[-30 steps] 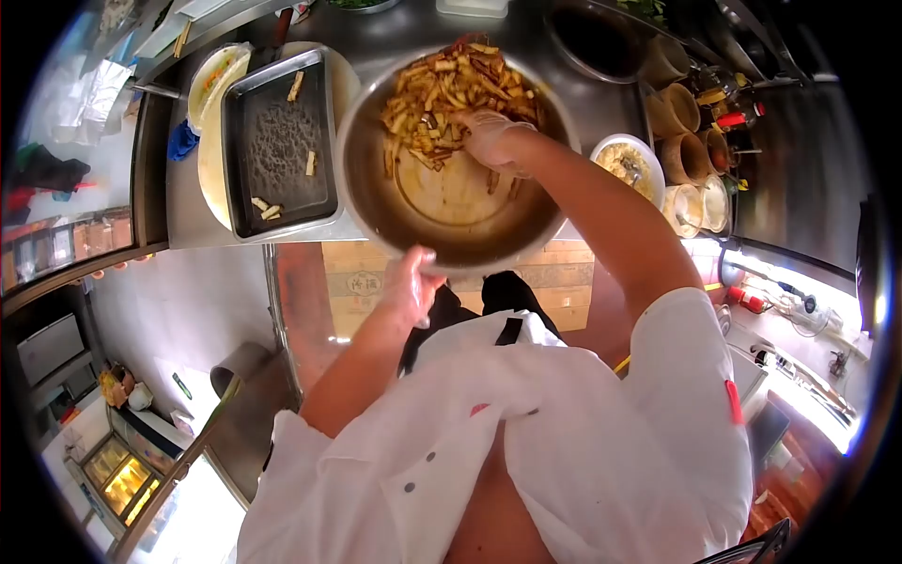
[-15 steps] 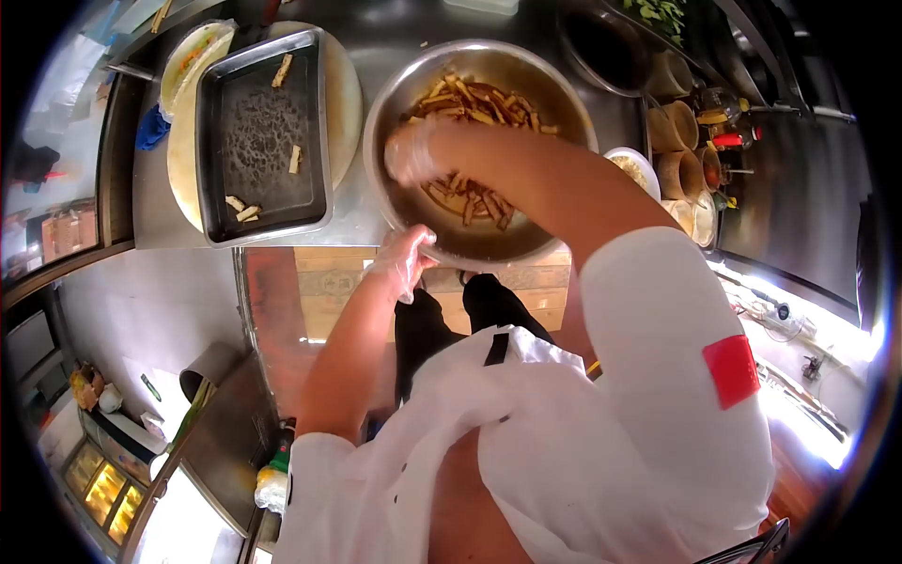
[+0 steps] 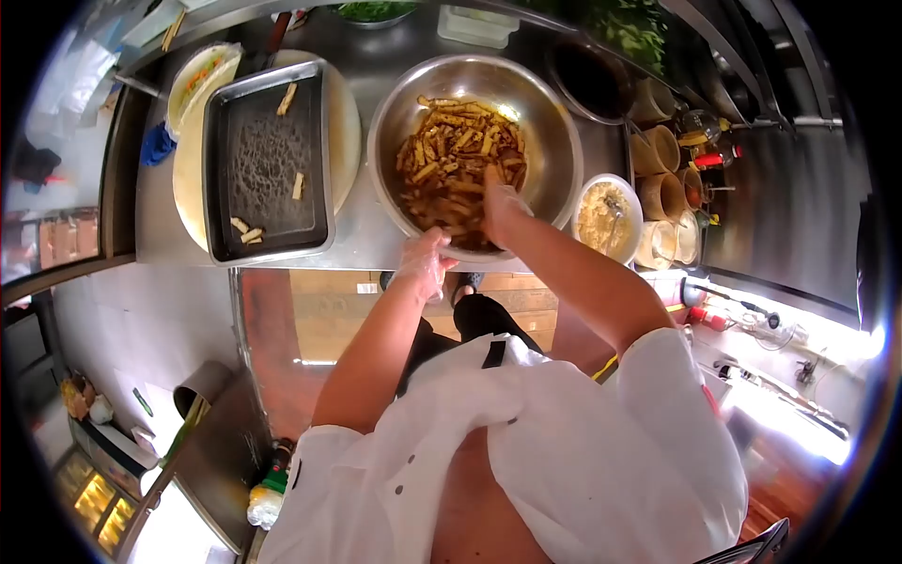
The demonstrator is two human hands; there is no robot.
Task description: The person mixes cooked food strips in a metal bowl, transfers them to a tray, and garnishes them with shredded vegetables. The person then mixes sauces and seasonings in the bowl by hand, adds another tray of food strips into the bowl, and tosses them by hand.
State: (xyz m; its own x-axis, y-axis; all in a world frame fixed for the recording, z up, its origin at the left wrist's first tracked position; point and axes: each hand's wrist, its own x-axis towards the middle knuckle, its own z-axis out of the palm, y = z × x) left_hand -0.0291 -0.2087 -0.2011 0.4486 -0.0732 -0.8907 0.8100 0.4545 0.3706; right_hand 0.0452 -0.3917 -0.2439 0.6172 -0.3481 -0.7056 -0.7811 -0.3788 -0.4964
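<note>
A wide steel mixing bowl (image 3: 554, 122) stands at the counter's front edge, holding a pile of brown, sauce-coated strips of food (image 3: 460, 136). My left hand (image 3: 427, 263), in a clear plastic glove, is closed on the bowl's near rim. Inside the bowl, at the near right of the pile, is my right hand (image 3: 505, 214). It is among the strips, and most of its fingers are buried or blurred. Some strips beside it are smeared by motion. To the left, a dark rectangular tray (image 3: 268, 188) holds a few pale strips (image 3: 298, 186) and rests on a round board (image 3: 346, 141).
Right of the bowl sits a white bowl of pale crumbly food (image 3: 601, 216) with a spoon in it. Behind are a dark pot (image 3: 592, 80) and a clear plastic container (image 3: 477, 26). Several round containers (image 3: 658, 150) and bottles (image 3: 705, 127) line the right side.
My right hand has moved from the bowl's left side to its near right, and the strips have shifted and heaped up. My left hand stays on the rim. The view has tilted slightly.
</note>
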